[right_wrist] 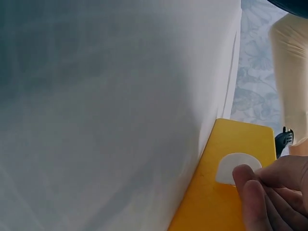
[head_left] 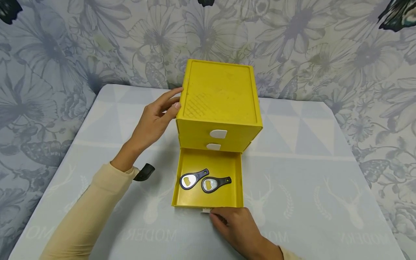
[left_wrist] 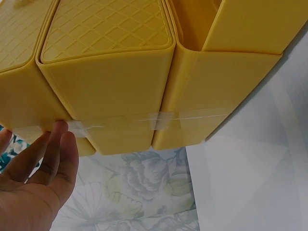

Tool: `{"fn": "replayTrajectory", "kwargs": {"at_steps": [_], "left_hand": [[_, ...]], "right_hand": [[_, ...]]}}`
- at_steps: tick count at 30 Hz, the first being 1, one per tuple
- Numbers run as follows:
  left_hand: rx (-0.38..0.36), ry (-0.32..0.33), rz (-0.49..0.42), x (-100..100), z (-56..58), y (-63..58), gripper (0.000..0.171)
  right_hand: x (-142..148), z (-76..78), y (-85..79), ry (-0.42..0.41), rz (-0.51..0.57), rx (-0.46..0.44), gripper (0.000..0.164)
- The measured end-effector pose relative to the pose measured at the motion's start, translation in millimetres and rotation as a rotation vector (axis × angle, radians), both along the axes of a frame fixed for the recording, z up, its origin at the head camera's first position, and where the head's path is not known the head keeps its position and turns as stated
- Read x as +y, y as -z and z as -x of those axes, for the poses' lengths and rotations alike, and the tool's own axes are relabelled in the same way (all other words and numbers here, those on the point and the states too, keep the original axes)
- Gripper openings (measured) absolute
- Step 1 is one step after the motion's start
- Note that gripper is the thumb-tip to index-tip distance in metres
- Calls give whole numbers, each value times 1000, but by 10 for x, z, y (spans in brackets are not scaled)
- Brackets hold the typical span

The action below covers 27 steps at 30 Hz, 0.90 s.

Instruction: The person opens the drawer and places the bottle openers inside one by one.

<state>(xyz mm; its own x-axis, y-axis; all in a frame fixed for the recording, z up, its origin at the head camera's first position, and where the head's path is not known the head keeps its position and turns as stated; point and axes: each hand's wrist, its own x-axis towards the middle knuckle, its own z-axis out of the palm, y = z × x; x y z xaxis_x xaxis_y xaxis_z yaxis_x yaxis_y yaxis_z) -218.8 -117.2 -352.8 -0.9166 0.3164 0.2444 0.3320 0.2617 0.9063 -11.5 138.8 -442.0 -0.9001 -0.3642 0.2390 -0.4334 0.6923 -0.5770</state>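
A yellow drawer box [head_left: 221, 94] stands on the table, its bottom drawer [head_left: 208, 199] pulled out toward me. Two dark bottle openers [head_left: 189, 180] with metal centres lie side by side in that drawer. My left hand [head_left: 152, 121] rests against the box's left side with its fingers extended; in the left wrist view the fingertips are by a strip of clear tape [left_wrist: 137, 120]. At the drawer's front, my right hand [head_left: 238, 229] pinches the white drawer handle [right_wrist: 230, 168] between thumb and finger. Part of the handle is hidden behind the fingers.
The upper two drawers, with white handles [head_left: 218, 134], are closed. A patterned cloth covers the table [head_left: 308, 187], and floral wallpaper [head_left: 156, 39] rises behind the box. A black wrist-worn piece [head_left: 144, 172] sticks out under my left sleeve.
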Motion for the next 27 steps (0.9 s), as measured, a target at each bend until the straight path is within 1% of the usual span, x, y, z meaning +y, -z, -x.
{"fn": "replayTrajectory", "kwargs": {"at_steps": [5,10,15,21,27], "left_hand": [[1,-3,4,-3,-1,-6,46],[-7,-7,7,1,6,-6,46],[-3,-15,7,5,20,-19,45],[-10,-13,0,11,30,-26,45],[-24,-9,-3,12,24,-6,45]], "right_hand": [[-6,35,25,11,11,33,10],[10,112,40,17,18,49,9],[28,264,51,15,13,63,7],[62,471,40,-1,11,119,6],[77,639,48,-15,17,152,4]]}}
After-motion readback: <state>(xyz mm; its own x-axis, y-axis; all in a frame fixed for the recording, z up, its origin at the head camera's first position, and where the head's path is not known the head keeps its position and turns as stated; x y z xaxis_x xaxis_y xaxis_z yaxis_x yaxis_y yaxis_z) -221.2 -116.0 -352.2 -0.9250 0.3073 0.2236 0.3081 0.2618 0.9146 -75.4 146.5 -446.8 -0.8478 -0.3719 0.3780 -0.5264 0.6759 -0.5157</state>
